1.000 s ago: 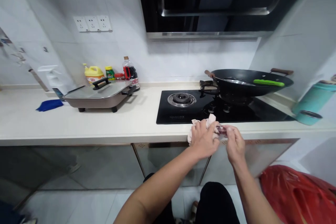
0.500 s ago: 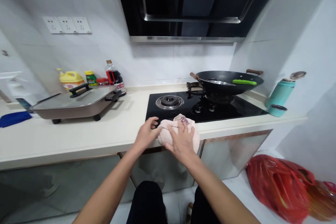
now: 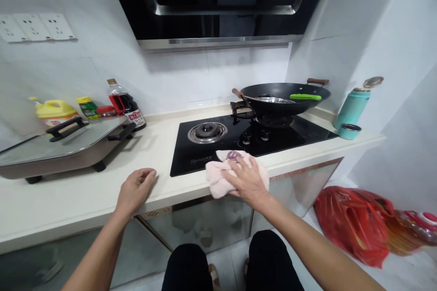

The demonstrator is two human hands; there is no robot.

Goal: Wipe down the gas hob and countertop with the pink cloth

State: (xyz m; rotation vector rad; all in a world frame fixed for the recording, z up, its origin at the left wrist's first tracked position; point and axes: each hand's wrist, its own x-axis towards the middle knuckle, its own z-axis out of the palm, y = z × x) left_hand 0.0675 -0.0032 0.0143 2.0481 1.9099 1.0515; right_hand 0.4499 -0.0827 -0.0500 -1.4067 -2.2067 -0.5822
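Observation:
A pale pink cloth (image 3: 216,177) with a purple mark lies bunched over the front edge of the black gas hob (image 3: 191,157) and the counter. My right hand (image 3: 249,179) is pressed on it from above, fingers spread across the fabric and gripping it. On the bare counter left of the hob rests my left hand (image 3: 134,191), its fingers loosely curled with nothing visible in them. Behind the cloth are the left burner (image 3: 207,132) and two control knobs (image 3: 246,137).
A black wok (image 3: 273,108) with a green-handled utensil (image 3: 305,97) sits on the right burner. An electric pan (image 3: 78,150), a soy sauce bottle (image 3: 126,104) and other containers stand left. A teal flask (image 3: 353,107) and cup (image 3: 348,132) are right; a red bag (image 3: 351,223) lies on the floor.
My left hand has let go of the cloth's side and moved left onto the counter. My right hand stays on the cloth, now spread flatter. The view has shifted right.

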